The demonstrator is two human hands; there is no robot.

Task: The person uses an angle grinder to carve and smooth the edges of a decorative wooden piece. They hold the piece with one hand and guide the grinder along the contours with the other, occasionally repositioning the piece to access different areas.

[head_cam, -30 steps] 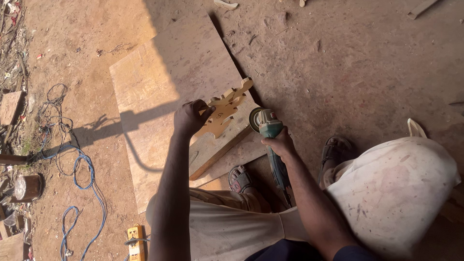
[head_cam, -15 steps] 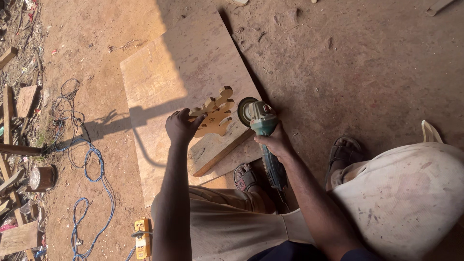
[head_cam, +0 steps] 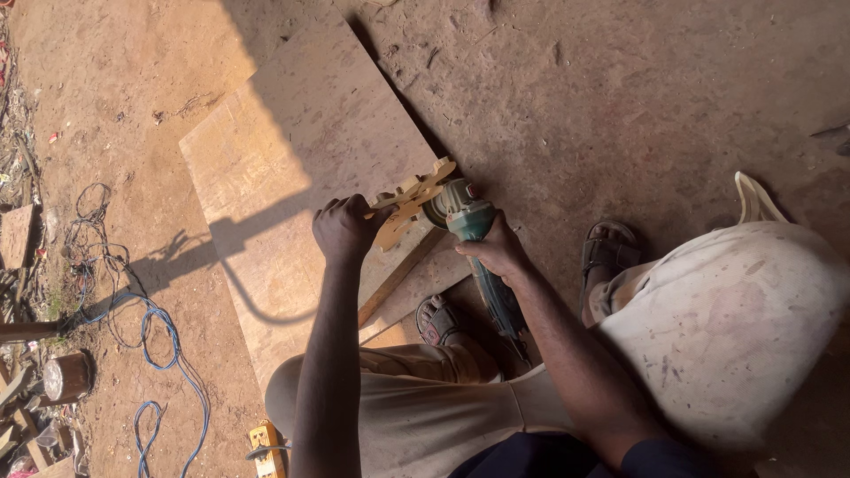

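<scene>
Nearest the camera, the person's bent knees in dusty beige trousers (head_cam: 425,416) fill the lower frame, with a sandalled foot (head_cam: 436,320) planted on a narrow wooden plank (head_cam: 394,288), probably to pin it down while the hands work above it. A second sandalled foot (head_cam: 607,252) rests on the bare earth floor (head_cam: 620,97) to the right.

Just beyond the knees, the right hand (head_cam: 498,252) is wrapped fully closed around the body of a green-and-black angle grinder (head_cam: 474,230), its disc end touching the workpiece; the tool's long handle runs back toward the body, which should give a steady brace. The left hand (head_cam: 343,228) has its fingers (head_cam: 332,211) curled tight on one end of a pale, flat wooden cut-out with a scalloped, lobed outline (head_cam: 409,199), holding it up off the ground and tilted so its edge meets the disc.

Under and past the hands lies a large rectangular plywood sheet (head_cam: 310,142), half in sun, half in shade. Farther left, a blue cable (head_cam: 168,350) loops over the dirt beside a yellow socket strip (head_cam: 266,443), and a small round tin (head_cam: 64,376) stands near scrap timber.
</scene>
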